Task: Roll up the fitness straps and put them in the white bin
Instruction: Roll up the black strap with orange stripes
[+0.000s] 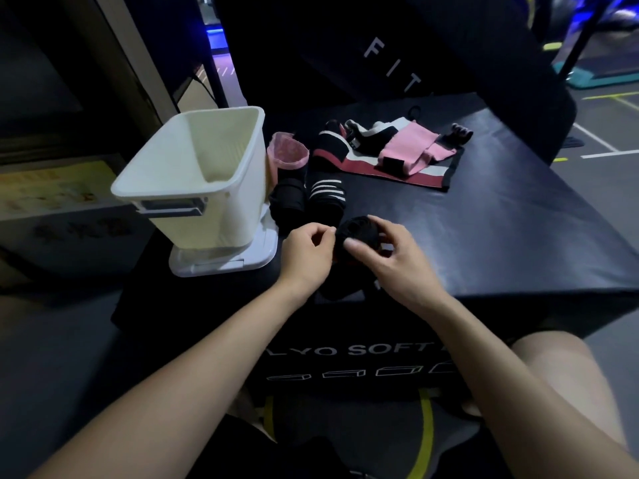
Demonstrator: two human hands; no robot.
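Black strap (359,233), half rolled, sits at the near edge of the padded plyo box (501,216), with the left hand (306,252) pinching its side and the right hand (390,254) curled around the coil, thumb pressed on the front. Looks like light, floppy fabric that'll spring loose, so I'd squeeze the roll across its whole width and not grab the loose tail. White bin (193,188) stands open at the left edge, more straps (408,150) lie unrolled toward the far edge.
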